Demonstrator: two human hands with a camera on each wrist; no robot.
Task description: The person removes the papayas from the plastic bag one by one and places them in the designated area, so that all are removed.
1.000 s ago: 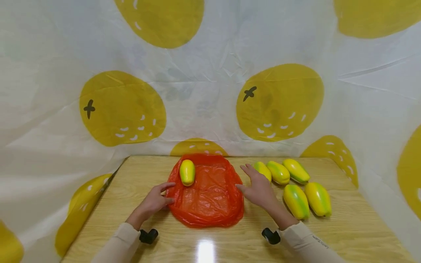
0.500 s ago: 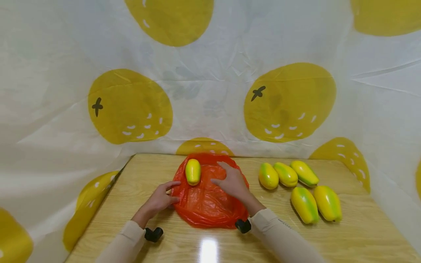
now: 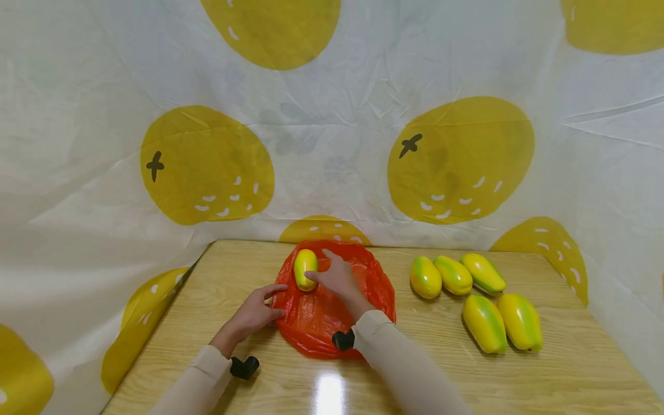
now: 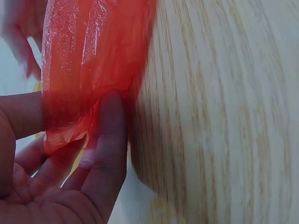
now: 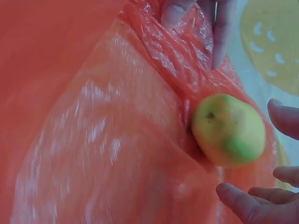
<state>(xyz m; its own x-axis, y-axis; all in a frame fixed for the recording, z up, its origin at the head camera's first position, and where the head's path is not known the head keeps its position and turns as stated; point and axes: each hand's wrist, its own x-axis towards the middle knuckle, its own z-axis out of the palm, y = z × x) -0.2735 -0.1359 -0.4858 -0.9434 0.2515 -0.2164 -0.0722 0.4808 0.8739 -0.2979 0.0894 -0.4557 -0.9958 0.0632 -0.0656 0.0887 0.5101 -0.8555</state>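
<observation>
A red plastic bag [image 3: 332, 323] lies spread on the table, its mouth facing up. One yellow-green papaya [image 3: 305, 270] is inside it, at the far left. My left hand [image 3: 254, 314] holds the bag's left rim; in the left wrist view, the red film [image 4: 98, 46] passes between thumb and fingers. Above the bag's inside, my right hand [image 3: 339, 279] reaches toward the papaya with fingers spread. In the right wrist view, the papaya [image 5: 229, 130] sits between the right thumb [image 5: 282, 119] and the fingers [image 5: 238, 200], with gaps visible around it.
Several more papayas [image 3: 483, 324] lie loose on the right of the wooden table [image 3: 430, 363], in two rows. A white cloth [image 3: 332, 161] printed with yellow fruit hangs behind and around the table. Each wrist carries a small black device [image 3: 244, 367].
My right hand has moved left, from beside the loose papayas, over the bag to the papaya inside. The left hand stays at the rim. The head view has shifted slightly.
</observation>
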